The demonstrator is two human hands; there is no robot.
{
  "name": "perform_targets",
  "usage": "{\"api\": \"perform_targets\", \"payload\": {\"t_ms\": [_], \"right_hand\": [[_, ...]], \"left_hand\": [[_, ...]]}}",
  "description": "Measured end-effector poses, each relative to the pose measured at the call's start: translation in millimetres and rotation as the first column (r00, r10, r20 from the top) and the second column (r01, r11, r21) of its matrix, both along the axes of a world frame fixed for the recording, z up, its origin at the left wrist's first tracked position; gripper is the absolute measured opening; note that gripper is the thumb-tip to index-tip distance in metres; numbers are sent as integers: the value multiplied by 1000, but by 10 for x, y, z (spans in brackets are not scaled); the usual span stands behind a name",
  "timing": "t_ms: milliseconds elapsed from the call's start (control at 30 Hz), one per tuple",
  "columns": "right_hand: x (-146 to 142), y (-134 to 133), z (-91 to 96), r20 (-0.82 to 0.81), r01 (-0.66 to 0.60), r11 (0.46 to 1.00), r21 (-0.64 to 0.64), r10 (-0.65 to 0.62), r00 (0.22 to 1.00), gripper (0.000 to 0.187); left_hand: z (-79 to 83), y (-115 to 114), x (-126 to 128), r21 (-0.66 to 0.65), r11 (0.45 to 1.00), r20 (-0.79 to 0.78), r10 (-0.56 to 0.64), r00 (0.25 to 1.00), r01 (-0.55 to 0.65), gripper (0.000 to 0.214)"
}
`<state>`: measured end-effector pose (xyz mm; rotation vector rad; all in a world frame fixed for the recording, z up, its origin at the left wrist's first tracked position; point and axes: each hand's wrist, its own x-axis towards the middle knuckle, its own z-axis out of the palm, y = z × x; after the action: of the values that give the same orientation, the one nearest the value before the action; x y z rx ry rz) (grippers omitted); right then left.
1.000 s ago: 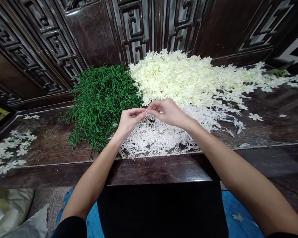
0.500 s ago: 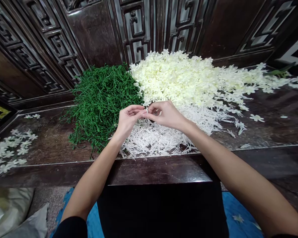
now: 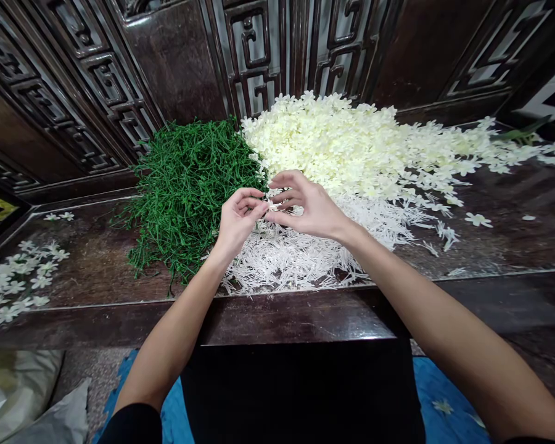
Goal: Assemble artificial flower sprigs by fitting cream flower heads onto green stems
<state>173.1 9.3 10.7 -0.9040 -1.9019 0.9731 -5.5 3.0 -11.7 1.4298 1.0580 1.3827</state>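
Note:
My left hand [image 3: 239, 217] pinches a small white artificial flower [image 3: 272, 205] between thumb and fingertips; its stem end is hidden by the fingers. Just to the right, my right hand [image 3: 305, 206] has its thumb and fingers spread apart around the flower, and I cannot tell whether a fingertip touches it. Both hands hover over the near side of a pile of white plastic stamen pieces [image 3: 291, 262]. Green plastic stems [image 3: 194, 179] lie heaped beside my left hand. Behind my right hand rises a large heap of cream-white flower heads [image 3: 342, 142].
Everything lies on a dark wooden bench [image 3: 97, 265] with a carved backrest [image 3: 180, 61]. A small group of finished-looking white flowers [image 3: 23, 277] is at the left. Loose petals [image 3: 478, 220] lie at the right. Pale bags [image 3: 23, 394] stand on the floor below left.
My right hand's fingers have opened and lifted away from the left fingertips, where both hands were pinched together. The white flower now shows more. My left hand has barely moved.

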Motion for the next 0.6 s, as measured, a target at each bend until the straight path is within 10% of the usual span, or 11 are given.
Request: {"api": "perform_targets", "payload": {"t_ms": [600], "right_hand": [[88,78,12,-278,-196,956,-217,132,952,44]], "left_hand": [[51,-7,6,-51,997,116,-60,991,66,19]]}}
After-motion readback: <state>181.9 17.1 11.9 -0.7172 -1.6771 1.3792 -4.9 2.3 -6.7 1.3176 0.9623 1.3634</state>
